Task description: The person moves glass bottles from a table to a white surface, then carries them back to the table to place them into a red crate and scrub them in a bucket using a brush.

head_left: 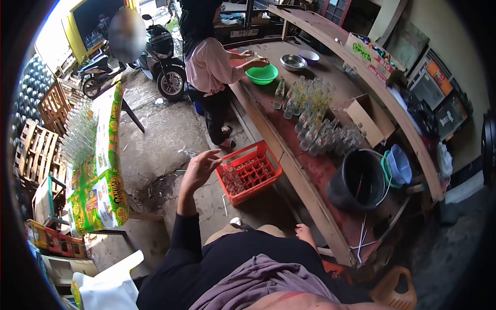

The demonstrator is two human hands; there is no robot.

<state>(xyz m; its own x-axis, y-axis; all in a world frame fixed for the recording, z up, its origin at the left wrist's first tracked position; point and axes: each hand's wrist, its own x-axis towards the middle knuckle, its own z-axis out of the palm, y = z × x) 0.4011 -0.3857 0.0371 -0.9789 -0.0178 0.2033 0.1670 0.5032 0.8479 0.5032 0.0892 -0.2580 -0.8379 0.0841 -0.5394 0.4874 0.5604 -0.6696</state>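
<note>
My left hand (201, 169) is raised over the near left side of a red crate (242, 199). Its fingers are loosely bent and apart, with nothing visible between them. Glass bottles (232, 179) stand in the crate's left part, and several other compartments look unfilled. My right hand (306, 235) is low by my body, near the long table's front edge (315, 206); its fingers look loosely apart and hold nothing visible. On the table stand many clear glass bottles (323, 135), some with yellow straws or stems among them.
Another person (209, 67) stands at the table, hands over a green bowl (262, 74). Behind are metal and purple bowls. A black bucket (356, 178), blue basin (398, 164) and cardboard box (369, 120) sit on the right. Bottles (80, 132) cover a left table; motorbikes (168, 62) stand beyond.
</note>
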